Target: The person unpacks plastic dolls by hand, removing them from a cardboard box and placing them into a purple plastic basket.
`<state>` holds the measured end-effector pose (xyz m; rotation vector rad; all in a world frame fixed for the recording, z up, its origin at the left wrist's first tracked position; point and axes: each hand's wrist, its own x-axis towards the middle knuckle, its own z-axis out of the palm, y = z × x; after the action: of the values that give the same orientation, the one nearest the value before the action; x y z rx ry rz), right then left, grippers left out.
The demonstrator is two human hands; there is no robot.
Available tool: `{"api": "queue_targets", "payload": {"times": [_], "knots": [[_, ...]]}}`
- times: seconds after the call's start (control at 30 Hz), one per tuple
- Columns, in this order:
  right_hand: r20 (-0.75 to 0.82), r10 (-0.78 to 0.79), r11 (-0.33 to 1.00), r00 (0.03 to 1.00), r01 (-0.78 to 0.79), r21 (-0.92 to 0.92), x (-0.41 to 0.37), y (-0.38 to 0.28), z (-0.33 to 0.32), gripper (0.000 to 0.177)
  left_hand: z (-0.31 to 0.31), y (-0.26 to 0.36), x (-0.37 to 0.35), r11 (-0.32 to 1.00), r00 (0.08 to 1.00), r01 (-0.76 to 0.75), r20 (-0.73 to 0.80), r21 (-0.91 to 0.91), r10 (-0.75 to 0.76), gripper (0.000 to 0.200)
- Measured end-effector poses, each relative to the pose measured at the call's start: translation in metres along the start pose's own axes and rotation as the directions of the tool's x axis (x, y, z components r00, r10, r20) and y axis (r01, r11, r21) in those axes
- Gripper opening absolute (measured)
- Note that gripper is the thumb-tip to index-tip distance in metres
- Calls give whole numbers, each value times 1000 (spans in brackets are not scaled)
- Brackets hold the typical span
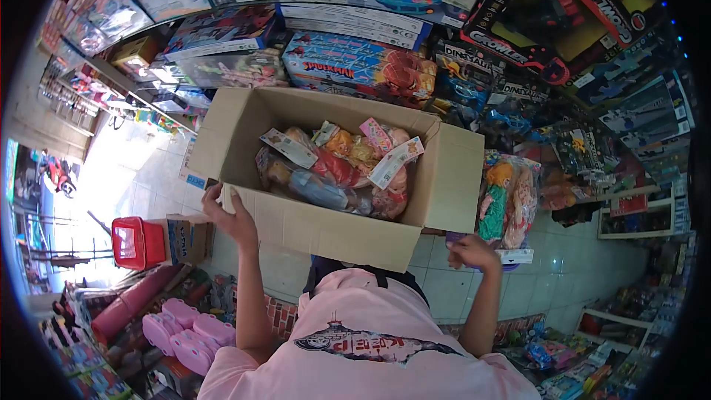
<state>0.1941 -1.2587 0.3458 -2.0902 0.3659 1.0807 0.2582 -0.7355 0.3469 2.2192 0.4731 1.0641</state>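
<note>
Pink printed shirt [370, 333] nearest. Open brown cardboard box [333, 230] of packaged dolls [333, 170], long axis left-right, spans both hands: left hand [226, 211] fingers clasp near-left rim; right hand [470, 250] curled beneath near-right corner, grip unclear.

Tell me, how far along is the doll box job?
Done: the cardboard box is open and holds packaged dolls. In hand: the left hand grips its near rim, the right hand curls by its right corner. Left: maybe the bagged dolls lying outside it.
</note>
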Motion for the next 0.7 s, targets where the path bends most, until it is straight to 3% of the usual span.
{"api": "queue_targets", "payload": {"times": [0.07,0.1,0.17,0.2,0.23,0.3,0.37,0.4,0.47,0.5,0.57,0.6,0.67,0.7], "knots": [[86,-129,978,988,112,178,-50,-49,-28,44,17,43,9,959,976,130,205,-250,-79,25],[79,-121,977,989,105,185,-54,-61,-34,44,25,60,9,914,938,211,335,-346,-90,24],[-10,-496,762,868,440,475,-53,-83,-40,37,55,74,2,855,845,275,535,-440,3,22],[-132,-492,738,861,493,461,-45,-103,-33,34,71,79,-5,858,800,216,589,-465,118,23],[-253,-482,715,839,543,441,-33,-128,-20,32,87,85,-13,855,740,158,632,-495,229,25],[-368,-539,646,758,652,398,13,-155,3,35,112,99,-32,864,566,311,808,-396,166,33],[-575,-502,749,646,658,85,89,-147,34,33,138,101,-53,937,460,222,876,-269,142,40],[-573,-502,749,648,657,87,112,-143,48,33,148,104,-59,938,460,223,877,-266,140,40],[-572,-529,841,627,480,-251,143,-140,66,38,164,110,-65,987,107,156,994,-33,17,41],[-568,-535,837,626,486,-252,148,-138,74,38,165,111,-70,987,114,156,993,-30,12,41],[-610,-555,809,566,537,-238,150,-131,90,48,162,113,-80,948,273,230,950,-220,154,36],[-605,-561,805,565,543,-239,134,-143,83,48,159,114,-82,949,280,229,949,-216,149,36],[-411,-424,819,807,535,205,100,-158,71,60,151,119,-86,840,463,256,824,-478,328,28],[-407,-429,818,807,538,205,99,-155,74,60,147,123,-86,842,466,254,823,-475,323,28]]}}
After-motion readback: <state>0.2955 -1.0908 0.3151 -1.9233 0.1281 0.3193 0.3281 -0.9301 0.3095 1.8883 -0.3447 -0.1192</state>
